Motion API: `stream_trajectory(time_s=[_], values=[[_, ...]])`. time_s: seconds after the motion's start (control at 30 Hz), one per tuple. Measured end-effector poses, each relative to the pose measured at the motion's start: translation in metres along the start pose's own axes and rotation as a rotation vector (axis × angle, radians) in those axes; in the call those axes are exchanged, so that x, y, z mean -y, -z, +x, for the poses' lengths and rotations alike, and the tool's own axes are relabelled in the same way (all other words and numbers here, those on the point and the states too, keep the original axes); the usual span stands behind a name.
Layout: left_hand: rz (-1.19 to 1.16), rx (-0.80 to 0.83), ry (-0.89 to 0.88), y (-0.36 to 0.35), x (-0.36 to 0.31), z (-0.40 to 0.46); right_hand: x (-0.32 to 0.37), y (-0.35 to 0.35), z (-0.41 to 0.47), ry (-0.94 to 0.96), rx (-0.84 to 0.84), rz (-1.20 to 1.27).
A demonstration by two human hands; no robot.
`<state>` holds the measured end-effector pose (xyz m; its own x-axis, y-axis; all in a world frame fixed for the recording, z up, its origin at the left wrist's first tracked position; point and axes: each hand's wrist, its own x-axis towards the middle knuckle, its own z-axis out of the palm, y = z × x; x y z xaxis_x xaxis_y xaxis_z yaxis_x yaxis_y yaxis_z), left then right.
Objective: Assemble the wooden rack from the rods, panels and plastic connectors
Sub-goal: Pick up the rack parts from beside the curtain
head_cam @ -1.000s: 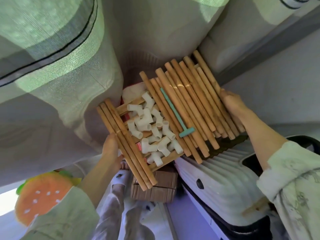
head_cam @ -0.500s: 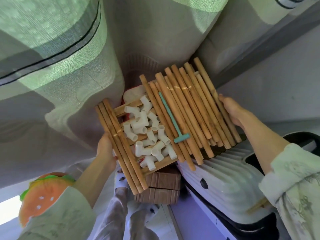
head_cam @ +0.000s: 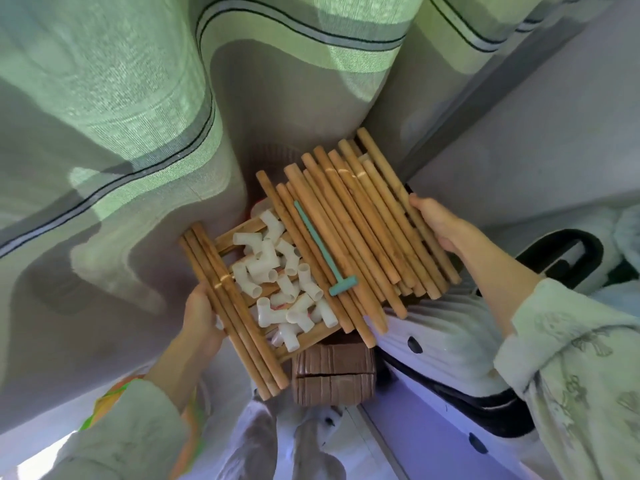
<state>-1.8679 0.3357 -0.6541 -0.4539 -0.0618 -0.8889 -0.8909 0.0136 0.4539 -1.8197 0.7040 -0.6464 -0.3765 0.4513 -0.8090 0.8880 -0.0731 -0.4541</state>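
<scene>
Curtain (head_cam: 138, 133) behind, suitcase (head_cam: 443, 351) below rods (head_cam: 363, 230)

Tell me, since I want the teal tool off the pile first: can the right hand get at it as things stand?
Probably not yet: the right hand grips the stack's far edge, helping carry it. The teal tool lies uncovered on top of the rods, so only that grip stands in the way.

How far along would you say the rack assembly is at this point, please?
Nothing looks joined yet. The rods lie loose, the connectors sit in a heap beside them, and a teal tool rests on top. In hand: the left hand and right hand hold the loaded panel by its sides. All the fitting remains.
</scene>
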Motion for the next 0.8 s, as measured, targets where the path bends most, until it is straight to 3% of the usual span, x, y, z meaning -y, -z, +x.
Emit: stream_trajectory(time_s=[0.23,0.53,0.8], values=[[0.066,0.034,-0.007,0.007,0.009,0.031,-0.021,-0.020,0.021,-0.058,0.013,0.011],[0.061,-0.014,0.013,0.003,0.010,0.043,-0.013,-0.015,0.024,-0.070,0.196,0.112],[0.056,-0.051,0.012,0.005,0.016,0.052,-0.009,-0.012,0.027,-0.128,0.254,0.158]])
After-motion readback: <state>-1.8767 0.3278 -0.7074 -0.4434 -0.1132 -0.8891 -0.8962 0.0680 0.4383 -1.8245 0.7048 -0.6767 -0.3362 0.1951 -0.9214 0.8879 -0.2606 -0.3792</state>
